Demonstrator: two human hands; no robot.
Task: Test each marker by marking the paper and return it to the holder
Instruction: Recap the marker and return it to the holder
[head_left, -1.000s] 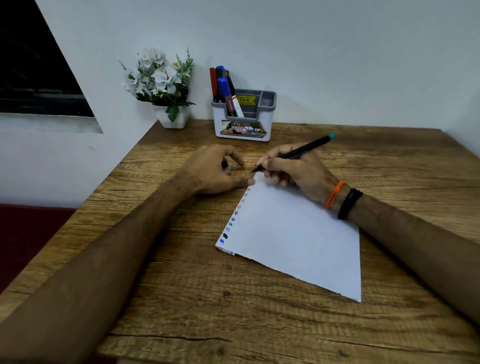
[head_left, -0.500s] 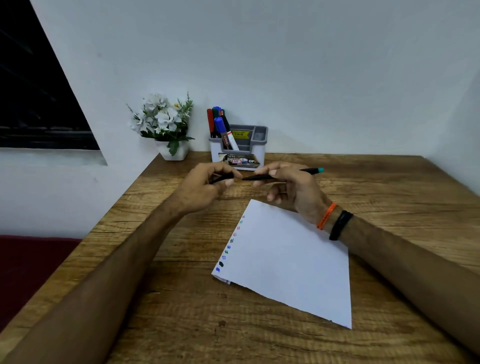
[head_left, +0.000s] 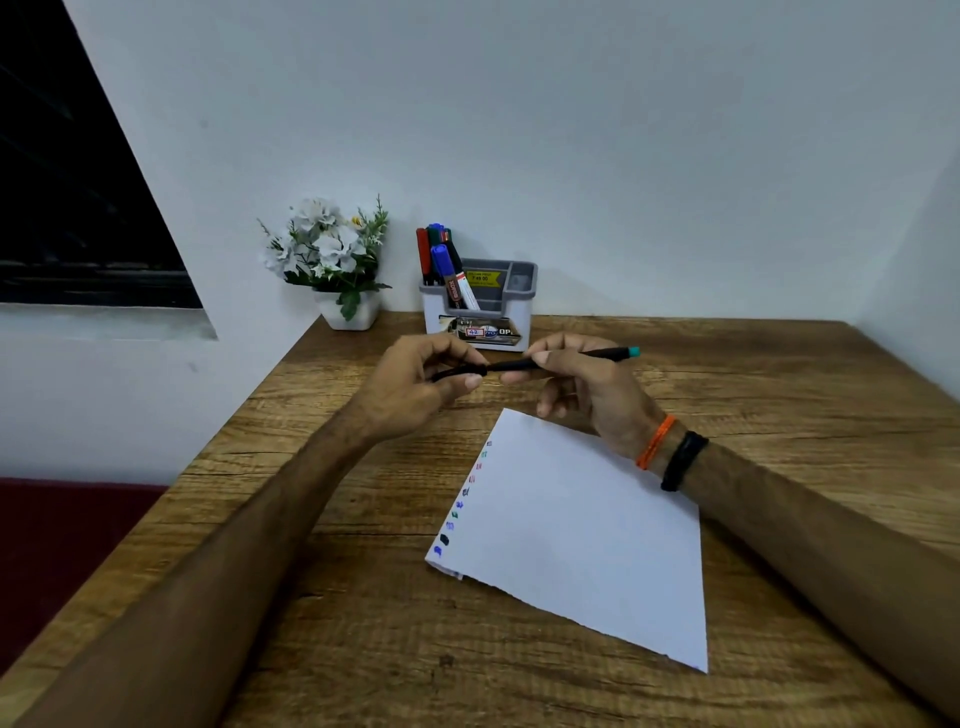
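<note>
Both hands are up over the table, between the paper and the holder.

Right hand grips a slim black marker by the barrel, thumb and forefinger pinching it. The marker lies roughly level, with its teal end sticking out to the right.

Left hand pinches a black cap between thumb and fingers. The cap sits right at the marker's left end, in line with it; how far it is seated can't be told from this view.

The paper lies flat on the table below the hands, angled, with a column of small colour test marks down its left edge. Neither hand touches it.

The holder is grey and white and stands at the back of the table against the wall. Its left compartment holds several markers, in red, green and blue, standing upright or slightly tilted.

A white pot of white flowers stands left of the holder, near but apart. The right wrist carries an orange band and a black band.
</note>
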